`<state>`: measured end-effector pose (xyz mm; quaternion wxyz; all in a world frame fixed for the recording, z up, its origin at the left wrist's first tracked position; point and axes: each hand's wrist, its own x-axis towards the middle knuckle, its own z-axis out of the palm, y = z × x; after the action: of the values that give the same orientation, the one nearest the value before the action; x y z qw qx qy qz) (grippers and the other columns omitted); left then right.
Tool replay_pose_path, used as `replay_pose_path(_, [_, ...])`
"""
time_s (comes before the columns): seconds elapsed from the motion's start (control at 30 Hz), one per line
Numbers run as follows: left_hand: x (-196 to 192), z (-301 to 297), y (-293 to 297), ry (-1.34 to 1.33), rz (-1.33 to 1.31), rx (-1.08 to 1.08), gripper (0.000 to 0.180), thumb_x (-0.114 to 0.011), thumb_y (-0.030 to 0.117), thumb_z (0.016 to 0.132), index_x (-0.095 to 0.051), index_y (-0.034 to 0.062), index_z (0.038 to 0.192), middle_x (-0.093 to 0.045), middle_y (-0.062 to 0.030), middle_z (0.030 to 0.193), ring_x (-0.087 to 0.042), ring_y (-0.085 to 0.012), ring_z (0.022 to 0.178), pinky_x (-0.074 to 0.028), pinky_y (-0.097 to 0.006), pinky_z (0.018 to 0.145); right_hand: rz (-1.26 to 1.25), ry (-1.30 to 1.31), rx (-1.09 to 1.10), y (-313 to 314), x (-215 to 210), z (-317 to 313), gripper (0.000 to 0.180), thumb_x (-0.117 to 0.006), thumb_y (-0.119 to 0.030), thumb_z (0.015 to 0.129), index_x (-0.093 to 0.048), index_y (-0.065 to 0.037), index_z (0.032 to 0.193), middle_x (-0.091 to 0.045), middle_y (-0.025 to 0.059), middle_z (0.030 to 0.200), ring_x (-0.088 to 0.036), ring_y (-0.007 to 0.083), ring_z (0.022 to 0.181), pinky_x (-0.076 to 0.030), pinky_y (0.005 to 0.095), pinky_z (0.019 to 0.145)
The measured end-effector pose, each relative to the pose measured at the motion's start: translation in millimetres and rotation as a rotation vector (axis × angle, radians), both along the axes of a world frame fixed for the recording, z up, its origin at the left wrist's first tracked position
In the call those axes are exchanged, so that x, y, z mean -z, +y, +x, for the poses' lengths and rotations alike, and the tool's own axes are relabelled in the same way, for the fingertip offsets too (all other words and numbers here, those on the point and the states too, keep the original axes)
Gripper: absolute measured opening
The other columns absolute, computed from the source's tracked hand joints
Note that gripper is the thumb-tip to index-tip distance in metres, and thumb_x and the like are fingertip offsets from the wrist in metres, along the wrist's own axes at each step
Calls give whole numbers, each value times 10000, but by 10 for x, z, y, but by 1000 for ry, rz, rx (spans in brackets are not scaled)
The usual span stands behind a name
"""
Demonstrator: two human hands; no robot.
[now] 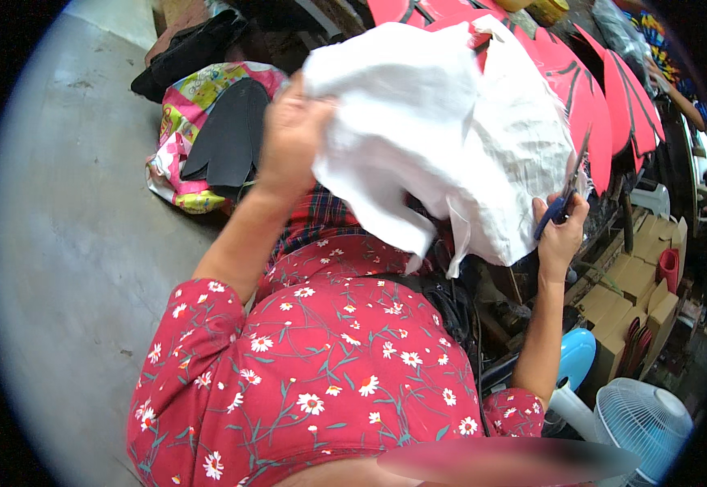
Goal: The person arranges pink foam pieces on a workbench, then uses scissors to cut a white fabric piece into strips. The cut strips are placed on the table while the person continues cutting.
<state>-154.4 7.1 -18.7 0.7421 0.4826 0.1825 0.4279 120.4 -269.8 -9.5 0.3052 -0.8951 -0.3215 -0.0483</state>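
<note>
The left hand (288,134) has its grip closed on the upper left edge of the white cloth (443,130) (crumpled, held above the lap). At the cloth's right edge, the right hand (560,227) clasps blue-handled scissors (564,191), blades up.

Both forearms were raised; the left hand (288,134) was clenched shut at head height, the right hand (560,231) closed lower.

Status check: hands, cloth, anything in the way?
Left hand grips white cloth. Right hand holds scissors at its edge. Nothing in the way.
</note>
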Motion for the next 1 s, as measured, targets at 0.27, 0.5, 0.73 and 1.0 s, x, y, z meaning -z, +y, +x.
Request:
replay_pose_path(0.27, [386,-1379,1273,420,-26,-573,356,-455,2,853,-568,-71,1182,-662,-156,1092,-670,-235,949,-539,-342,861,12,-36,-19,-36,91,81,560,-842,-246,758,-531,-34,1173,-672,157,1005,-671,311,897,-506,398,791])
replay_pose_path(0.5, [485,-2018,1684,177,188,-1124,311,-448,38,870,-566,-84,1129,-649,-183,1056,-638,-303,1021,-518,-407,875,58,-6,-19,-60,136,105,536,-832,-247,769,-539,-21,1158,-662,149,977,-663,286,864,-505,375,791])
replay_pose_path(0.73, [1569,-2215,1847,1853,508,-743,344,-505,225,914,-613,93,1213,-647,-227,1087,-615,-440,1014,-490,-516,893,95,29,-6,-60,160,59,539,-842,-230,764,-543,-18,1159,-661,130,969,-663,242,855,-509,351,789])
replay_pose_path(1.0, [1264,-1768,1334,1251,606,-1383,612,-632,108,793,-435,-31,1356,-460,-248,1370,-394,-413,1300,-282,-514,1118,265,213,-74,-77,121,18,410,-779,-114,841,-514,-31,1142,-645,28,947,-587,92,823,-474,237,755])
